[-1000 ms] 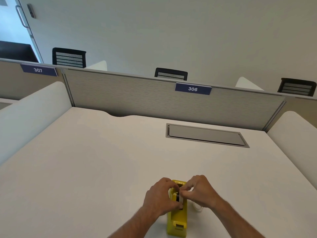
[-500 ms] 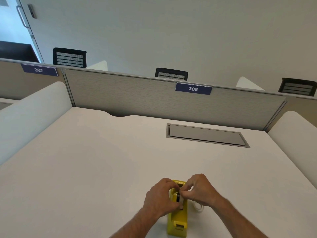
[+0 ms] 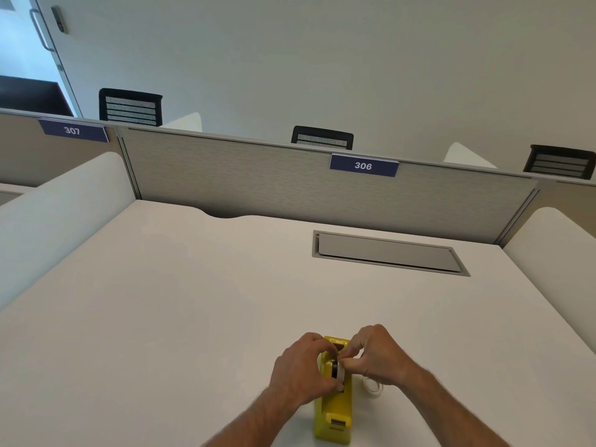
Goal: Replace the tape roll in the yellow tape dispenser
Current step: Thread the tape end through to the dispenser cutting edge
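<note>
The yellow tape dispenser (image 3: 333, 411) stands on the white desk (image 3: 193, 301) near its front edge, cutter end toward me. A tape roll (image 3: 337, 371) with a dark hub sits in the dispenser's slot, mostly hidden by fingers. My left hand (image 3: 301, 366) grips the roll and the dispenser's left side. Fingertips of my right hand (image 3: 375, 354) pinch the roll from the right. A second, clear tape roll (image 3: 374, 387) lies on the desk just right of the dispenser, partly behind my right wrist.
A grey cable hatch (image 3: 387, 253) is set into the desk at the back right. A grey partition with a "306" label (image 3: 363, 165) closes the far edge, and white side dividers (image 3: 58, 208) flank the desk. Black chairs stand beyond.
Both hands stay on the roll in the dispenser with only slight finger shifts. The camera view has risen a little.
</note>
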Motion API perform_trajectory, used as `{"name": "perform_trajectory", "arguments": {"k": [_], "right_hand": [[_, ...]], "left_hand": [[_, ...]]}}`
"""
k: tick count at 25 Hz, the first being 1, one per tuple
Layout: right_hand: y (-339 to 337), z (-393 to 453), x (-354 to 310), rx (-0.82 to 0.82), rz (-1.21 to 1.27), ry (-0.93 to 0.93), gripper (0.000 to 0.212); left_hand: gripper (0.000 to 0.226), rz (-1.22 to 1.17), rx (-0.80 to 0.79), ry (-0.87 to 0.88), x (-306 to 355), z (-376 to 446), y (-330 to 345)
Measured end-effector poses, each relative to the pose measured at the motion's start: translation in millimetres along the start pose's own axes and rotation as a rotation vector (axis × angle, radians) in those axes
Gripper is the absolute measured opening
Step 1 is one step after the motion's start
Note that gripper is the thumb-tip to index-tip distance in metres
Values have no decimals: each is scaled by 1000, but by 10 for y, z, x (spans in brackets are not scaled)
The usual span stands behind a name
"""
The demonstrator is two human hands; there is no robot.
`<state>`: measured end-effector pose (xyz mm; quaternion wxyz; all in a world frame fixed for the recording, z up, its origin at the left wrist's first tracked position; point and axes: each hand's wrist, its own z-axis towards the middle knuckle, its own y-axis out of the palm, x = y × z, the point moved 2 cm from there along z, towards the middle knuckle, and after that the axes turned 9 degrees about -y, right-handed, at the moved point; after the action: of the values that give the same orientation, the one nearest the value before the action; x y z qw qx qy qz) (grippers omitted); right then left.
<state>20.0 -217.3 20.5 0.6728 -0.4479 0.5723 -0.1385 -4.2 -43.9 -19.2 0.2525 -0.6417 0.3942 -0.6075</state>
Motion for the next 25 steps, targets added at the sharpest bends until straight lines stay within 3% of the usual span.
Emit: {"name": "perform_trajectory", "arguments": {"k": [16, 25], "right_hand": [[49, -43, 9, 49, 38, 24, 14], [67, -26, -53, 101, -126, -41, 10]], "left_hand": [[61, 5, 3, 7, 3, 5, -2], [62, 3, 6, 6, 9, 3, -10]]}}
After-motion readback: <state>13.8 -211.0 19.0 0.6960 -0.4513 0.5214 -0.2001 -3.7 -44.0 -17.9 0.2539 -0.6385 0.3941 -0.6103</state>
